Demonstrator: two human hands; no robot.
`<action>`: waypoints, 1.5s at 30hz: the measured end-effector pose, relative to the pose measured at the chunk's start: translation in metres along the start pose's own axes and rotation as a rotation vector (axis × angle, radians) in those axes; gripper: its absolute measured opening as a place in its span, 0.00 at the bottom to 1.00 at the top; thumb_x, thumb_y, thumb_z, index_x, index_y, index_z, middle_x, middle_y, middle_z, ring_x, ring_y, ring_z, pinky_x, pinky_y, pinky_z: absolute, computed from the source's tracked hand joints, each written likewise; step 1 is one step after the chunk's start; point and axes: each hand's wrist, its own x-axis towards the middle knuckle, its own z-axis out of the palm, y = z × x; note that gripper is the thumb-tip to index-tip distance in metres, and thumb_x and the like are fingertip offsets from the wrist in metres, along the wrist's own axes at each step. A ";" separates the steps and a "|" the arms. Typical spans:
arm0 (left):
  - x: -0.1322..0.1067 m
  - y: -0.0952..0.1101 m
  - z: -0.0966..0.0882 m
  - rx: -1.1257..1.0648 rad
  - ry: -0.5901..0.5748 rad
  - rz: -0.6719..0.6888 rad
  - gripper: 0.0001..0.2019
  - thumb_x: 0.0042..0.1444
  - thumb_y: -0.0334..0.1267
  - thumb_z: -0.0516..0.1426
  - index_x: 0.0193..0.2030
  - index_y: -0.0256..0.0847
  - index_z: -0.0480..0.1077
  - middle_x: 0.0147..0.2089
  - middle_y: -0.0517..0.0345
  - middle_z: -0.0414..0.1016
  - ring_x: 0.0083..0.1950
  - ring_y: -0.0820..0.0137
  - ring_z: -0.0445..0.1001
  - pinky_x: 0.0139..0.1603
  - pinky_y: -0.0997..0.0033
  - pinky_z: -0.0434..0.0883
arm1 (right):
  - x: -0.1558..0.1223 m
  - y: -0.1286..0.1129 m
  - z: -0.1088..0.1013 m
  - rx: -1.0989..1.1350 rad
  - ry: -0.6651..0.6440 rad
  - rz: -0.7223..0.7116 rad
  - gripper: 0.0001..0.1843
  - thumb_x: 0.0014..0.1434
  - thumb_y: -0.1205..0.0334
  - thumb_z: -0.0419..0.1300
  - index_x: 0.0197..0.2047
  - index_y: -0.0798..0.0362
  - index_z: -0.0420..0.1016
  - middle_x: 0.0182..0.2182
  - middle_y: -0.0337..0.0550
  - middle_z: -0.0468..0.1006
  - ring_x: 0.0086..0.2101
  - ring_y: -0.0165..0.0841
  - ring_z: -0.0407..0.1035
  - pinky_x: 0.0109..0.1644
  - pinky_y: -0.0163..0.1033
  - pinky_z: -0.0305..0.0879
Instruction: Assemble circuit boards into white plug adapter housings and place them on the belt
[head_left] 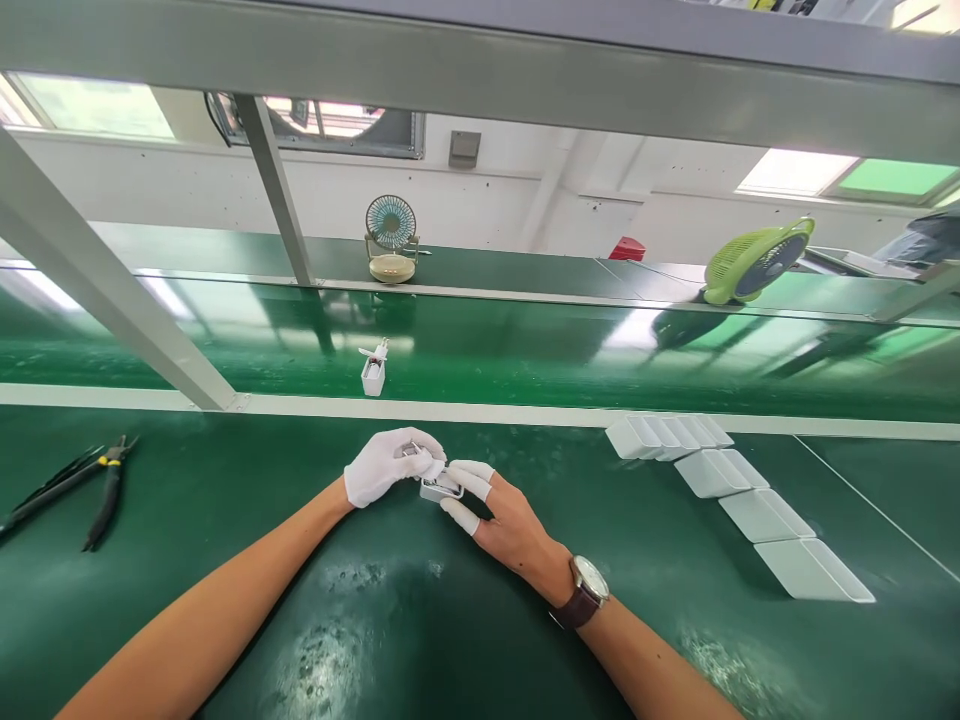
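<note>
My left hand point(394, 466), in a white glove, has its fingers closed round a small metallic and white part point(411, 449); its exact kind is too small to tell. My right hand point(510, 515) wears white finger cots and grips a small white open housing point(441, 488) with metal bits showing inside. Both hands meet over the green work table, the left fingertips touching the housing's upper edge. Beyond them, a similar white housing point(373, 374) with parts sticking out of its top stands on the green belt.
Black-handled pliers point(109, 490) and dark tweezers point(56, 485) lie at the left. White plastic cases point(814, 570) form a slanting row on the right. A metal rail point(420, 411) edges the green belt point(495, 360). Two fans, one beige point(391, 268), one green point(739, 265), stand behind.
</note>
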 end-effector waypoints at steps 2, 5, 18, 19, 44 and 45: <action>0.000 0.001 0.000 0.010 -0.011 -0.004 0.14 0.56 0.44 0.60 0.44 0.38 0.77 0.43 0.52 0.81 0.40 0.67 0.74 0.40 0.69 0.71 | 0.000 0.002 0.002 0.027 0.003 -0.036 0.17 0.68 0.63 0.58 0.59 0.46 0.71 0.49 0.47 0.79 0.48 0.36 0.77 0.52 0.42 0.77; 0.000 0.002 0.000 0.030 -0.012 -0.017 0.14 0.56 0.44 0.60 0.44 0.38 0.77 0.45 0.52 0.81 0.41 0.67 0.75 0.41 0.69 0.71 | 0.001 0.003 0.003 0.069 0.014 -0.051 0.17 0.68 0.63 0.59 0.59 0.47 0.71 0.49 0.47 0.79 0.49 0.36 0.77 0.52 0.42 0.77; 0.001 0.002 0.002 0.033 0.033 0.015 0.18 0.58 0.49 0.59 0.47 0.38 0.76 0.46 0.50 0.81 0.43 0.65 0.77 0.44 0.67 0.73 | -0.001 0.000 0.000 -0.097 -0.036 -0.070 0.16 0.67 0.65 0.57 0.56 0.45 0.76 0.52 0.49 0.76 0.45 0.36 0.77 0.47 0.41 0.78; 0.001 0.000 0.002 0.027 0.049 0.024 0.19 0.59 0.50 0.58 0.49 0.38 0.76 0.47 0.50 0.81 0.40 0.66 0.76 0.43 0.67 0.73 | -0.001 0.000 -0.001 -0.099 0.007 -0.072 0.16 0.67 0.65 0.58 0.56 0.44 0.76 0.52 0.48 0.76 0.44 0.35 0.77 0.48 0.41 0.78; -0.004 -0.013 0.030 0.247 0.098 0.029 0.27 0.45 0.48 0.70 0.53 0.47 0.75 0.40 0.62 0.77 0.41 0.67 0.75 0.44 0.68 0.76 | 0.015 -0.006 -0.003 1.120 0.031 0.886 0.20 0.58 0.46 0.66 0.47 0.50 0.79 0.39 0.43 0.82 0.36 0.39 0.78 0.46 0.48 0.78; -0.004 -0.013 0.030 0.240 0.097 0.024 0.27 0.45 0.48 0.70 0.53 0.47 0.75 0.41 0.61 0.77 0.41 0.67 0.75 0.44 0.68 0.76 | 0.015 -0.006 -0.002 1.119 0.029 0.889 0.20 0.58 0.46 0.66 0.47 0.50 0.79 0.39 0.43 0.82 0.35 0.39 0.78 0.46 0.48 0.78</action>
